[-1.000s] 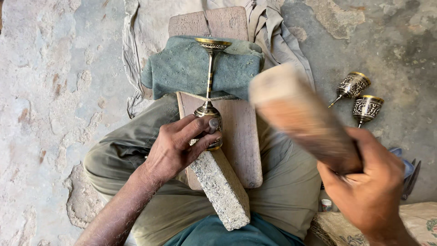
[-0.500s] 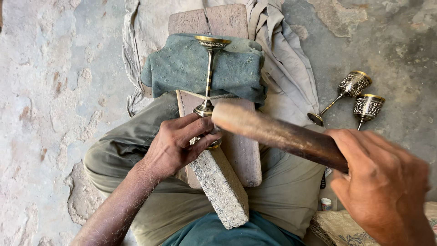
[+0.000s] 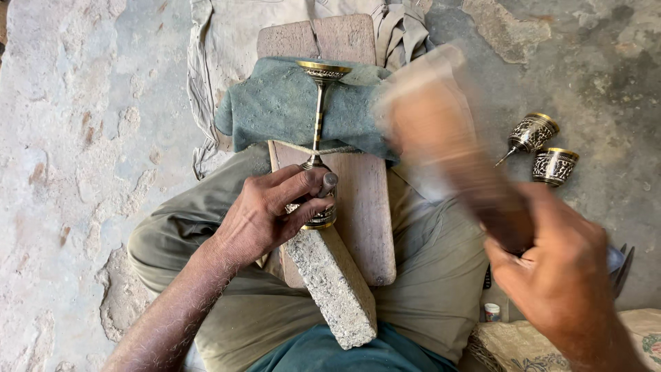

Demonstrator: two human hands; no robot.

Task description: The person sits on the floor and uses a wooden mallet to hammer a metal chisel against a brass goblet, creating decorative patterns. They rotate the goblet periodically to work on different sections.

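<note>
L hand (image 3: 265,217) pins brass goblet (image 3: 318,148) on wooden board (image 3: 365,213); R hand (image 3: 561,265), gripping mallet (image 3: 441,131), has swung it up off the goblet, right of board—between blows.

small white cylindrical container (image 3: 491,312) with a red band, on the ground just beside the person's right thigh

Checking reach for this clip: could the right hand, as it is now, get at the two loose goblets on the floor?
Probably not: the right hand is full, gripping a wooden mallet, though the two goblets lie unobstructed close beside it.
</note>
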